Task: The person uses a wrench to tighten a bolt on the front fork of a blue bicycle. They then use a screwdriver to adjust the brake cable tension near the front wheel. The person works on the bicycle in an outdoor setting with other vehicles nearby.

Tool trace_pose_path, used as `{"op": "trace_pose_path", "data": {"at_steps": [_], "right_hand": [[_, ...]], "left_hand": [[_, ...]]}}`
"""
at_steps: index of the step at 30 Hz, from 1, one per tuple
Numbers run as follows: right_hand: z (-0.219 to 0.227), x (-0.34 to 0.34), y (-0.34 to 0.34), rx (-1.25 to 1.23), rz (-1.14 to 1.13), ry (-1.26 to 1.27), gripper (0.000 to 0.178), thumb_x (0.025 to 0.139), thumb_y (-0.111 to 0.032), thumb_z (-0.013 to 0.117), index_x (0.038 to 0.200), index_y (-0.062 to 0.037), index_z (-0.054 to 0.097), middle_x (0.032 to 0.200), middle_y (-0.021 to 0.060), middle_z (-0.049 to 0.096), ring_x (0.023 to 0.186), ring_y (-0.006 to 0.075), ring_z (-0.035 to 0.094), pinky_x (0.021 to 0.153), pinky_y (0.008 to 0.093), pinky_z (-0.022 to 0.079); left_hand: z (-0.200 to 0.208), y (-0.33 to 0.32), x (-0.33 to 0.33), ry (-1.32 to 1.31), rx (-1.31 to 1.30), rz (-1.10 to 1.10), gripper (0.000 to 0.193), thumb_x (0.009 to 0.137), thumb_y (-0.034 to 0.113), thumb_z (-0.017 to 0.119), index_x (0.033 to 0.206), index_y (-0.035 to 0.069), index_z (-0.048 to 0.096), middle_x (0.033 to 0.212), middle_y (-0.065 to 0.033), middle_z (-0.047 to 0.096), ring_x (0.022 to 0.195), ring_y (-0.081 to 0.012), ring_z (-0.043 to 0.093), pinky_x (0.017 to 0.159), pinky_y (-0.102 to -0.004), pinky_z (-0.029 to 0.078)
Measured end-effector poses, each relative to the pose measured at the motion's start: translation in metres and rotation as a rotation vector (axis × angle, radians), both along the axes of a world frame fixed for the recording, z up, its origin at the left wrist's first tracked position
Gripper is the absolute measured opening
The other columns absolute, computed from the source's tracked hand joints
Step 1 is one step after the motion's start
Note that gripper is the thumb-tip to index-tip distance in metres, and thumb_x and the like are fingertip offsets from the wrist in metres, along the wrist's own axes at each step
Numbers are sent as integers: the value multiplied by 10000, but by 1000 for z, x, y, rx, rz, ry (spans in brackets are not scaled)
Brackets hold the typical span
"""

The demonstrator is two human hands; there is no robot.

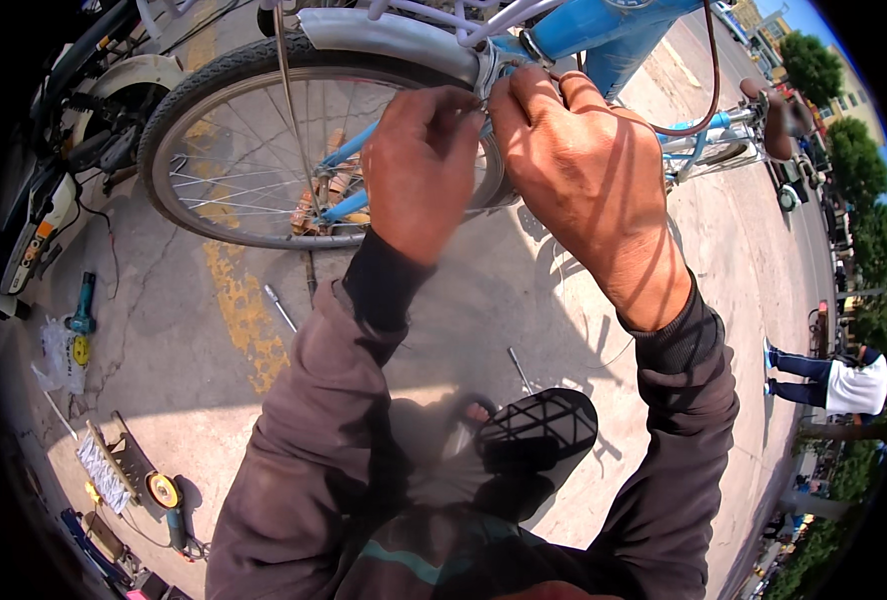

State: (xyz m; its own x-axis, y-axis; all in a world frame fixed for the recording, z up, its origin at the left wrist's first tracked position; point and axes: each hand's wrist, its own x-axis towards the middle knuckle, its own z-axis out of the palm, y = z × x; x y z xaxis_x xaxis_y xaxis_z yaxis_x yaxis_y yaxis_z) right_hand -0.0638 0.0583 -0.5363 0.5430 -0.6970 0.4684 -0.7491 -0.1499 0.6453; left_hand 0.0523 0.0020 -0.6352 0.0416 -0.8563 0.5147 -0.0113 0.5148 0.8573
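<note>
A blue bicycle frame (574,30) stands ahead of me, with a silver mudguard (389,38) over its black-tyred wheel (156,150). Both my hands meet at the bracket by the mudguard's end, below the blue tubes. The fingers of my left hand (419,170) are pinched together there, and what they grip is too small or hidden to name. My right hand (589,175) is beside it, its fingertips bent in against the same spot, their contents hidden behind the knuckles. A thin brown cable (712,75) loops down from above and passes by the right hand.
A dark scooter (49,210) stands at the left. On the concrete lie a teal power tool (85,305), an angle grinder (171,505), and two metal rod-like tools (281,307), one near my foot. At the far right is a person in a white top (857,387).
</note>
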Motion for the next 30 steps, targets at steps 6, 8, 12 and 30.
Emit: {"op": "trace_pose_path", "data": {"at_steps": [6,8,12,30], "right_hand": [[-10,-9,3,-17,-23,-109,191,775,-91,660,965,-98,639,949,23,627,839,190,683,611,315,575],[-10,-5,2,-40,-19,-76,193,728,-73,675,919,-45,682,860,47,615,793,202,685,600,308,579],[-5,2,-4,-67,-18,-23,191,696,-65,686,880,-18,706,822,54,615,779,201,690,610,303,581],[-11,-7,-1,-68,47,-136,218,727,-92,679,941,-56,670,918,53,645,843,189,676,620,299,578]], "left_hand": [[-1,0,-1,-154,-146,104,231,755,115,796,956,72,690,898,-76,638,778,-255,645,673,-364,511],[-2,-2,0,-248,-266,234,260,735,139,815,955,90,684,906,-59,636,803,-270,637,689,-379,512],[-8,-10,-2,-287,-352,323,306,718,173,837,974,114,679,934,-40,649,846,-280,632,721,-402,514],[-24,-23,43,-138,246,-56,696,718,384,900,1174,-56,611,1162,-179,671,1038,-276,668,829,-374,559]]}}
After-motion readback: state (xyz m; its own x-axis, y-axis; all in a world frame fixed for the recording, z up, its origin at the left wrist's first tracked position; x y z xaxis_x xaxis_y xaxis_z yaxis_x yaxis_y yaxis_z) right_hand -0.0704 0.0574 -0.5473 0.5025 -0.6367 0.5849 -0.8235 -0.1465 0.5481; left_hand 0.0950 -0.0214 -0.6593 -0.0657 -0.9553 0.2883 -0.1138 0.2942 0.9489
